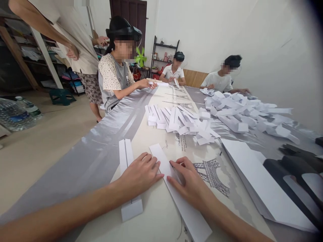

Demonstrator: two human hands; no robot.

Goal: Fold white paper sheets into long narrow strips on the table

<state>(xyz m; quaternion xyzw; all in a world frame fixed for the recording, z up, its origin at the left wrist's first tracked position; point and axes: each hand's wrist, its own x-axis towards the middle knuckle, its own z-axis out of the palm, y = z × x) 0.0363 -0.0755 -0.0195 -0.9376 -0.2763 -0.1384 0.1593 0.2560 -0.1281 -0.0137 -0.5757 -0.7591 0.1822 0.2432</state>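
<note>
A long folded strip of white paper [181, 198] lies on the table in front of me, running from near centre towards the bottom edge. My left hand [141, 173] lies flat with fingers stretched out, its fingertips pressing the strip's left edge. My right hand [188, 179] rests flat on the same strip from the right, fingers spread. Under my left wrist lies a finished folded paper piece [127, 174] with a central crease.
A heap of folded paper pieces [181, 122] covers the table's middle, a second heap [247, 112] lies at the right. A stack of white sheets [262, 181] sits to my right. Three seated people fold paper along the table; another stands at the left. Water bottles [17, 114] lie on the floor.
</note>
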